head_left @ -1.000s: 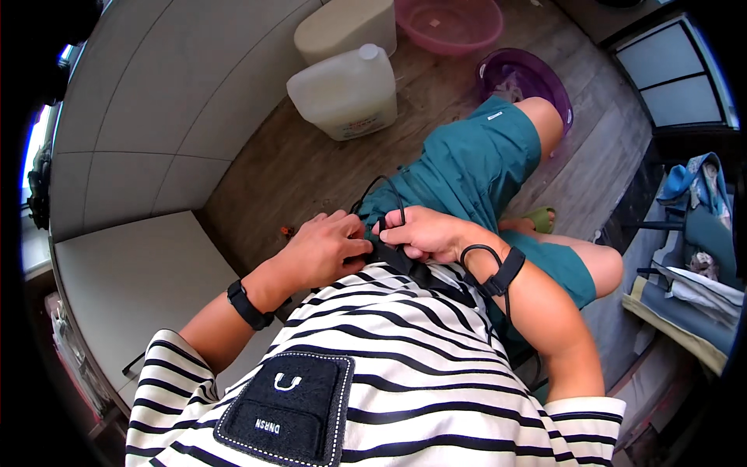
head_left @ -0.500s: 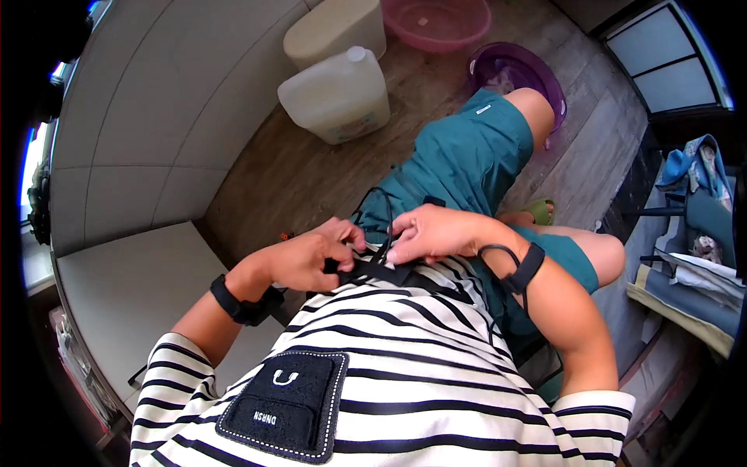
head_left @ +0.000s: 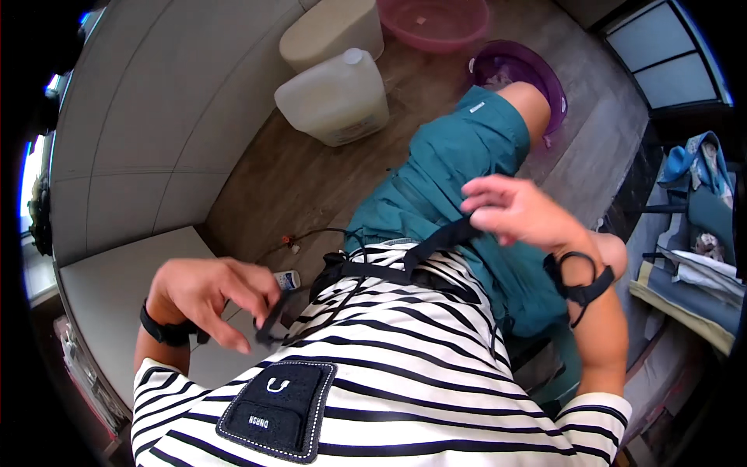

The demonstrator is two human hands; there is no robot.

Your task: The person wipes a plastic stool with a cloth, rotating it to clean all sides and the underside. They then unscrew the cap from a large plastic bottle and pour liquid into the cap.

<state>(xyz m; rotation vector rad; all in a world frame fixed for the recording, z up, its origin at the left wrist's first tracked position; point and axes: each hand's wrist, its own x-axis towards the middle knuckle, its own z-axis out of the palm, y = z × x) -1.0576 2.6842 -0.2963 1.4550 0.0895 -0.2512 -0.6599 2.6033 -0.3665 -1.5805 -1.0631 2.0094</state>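
Note:
A black waist strap (head_left: 377, 271) crosses my striped shirt (head_left: 389, 342) above the teal shorts (head_left: 436, 171). My right hand (head_left: 525, 212), raised over my thigh, pinches a free length of this strap that slants up from the waist. At the left side of my waist, my left hand (head_left: 222, 296) has its fingers curved and apart. A dark, blurred strap end (head_left: 272, 321) is beside its fingertips; whether they touch is unclear. Both wrists wear black bands. A thin black cable (head_left: 362, 268) runs over the shirt at the waist.
A whitish jug (head_left: 334, 97) and a cream bin (head_left: 331, 35) stand by the tiled wall. Beyond are a pink basin (head_left: 436, 39) and a purple basin (head_left: 556, 101). A white surface (head_left: 136, 268) lies left, with a small white bottle (head_left: 288, 280) nearby. Cloths (head_left: 700, 167) are at right.
My hands were together at the waist and have moved apart, the left one out to the left, the right one up and right. The strap length now stretches toward my right hand.

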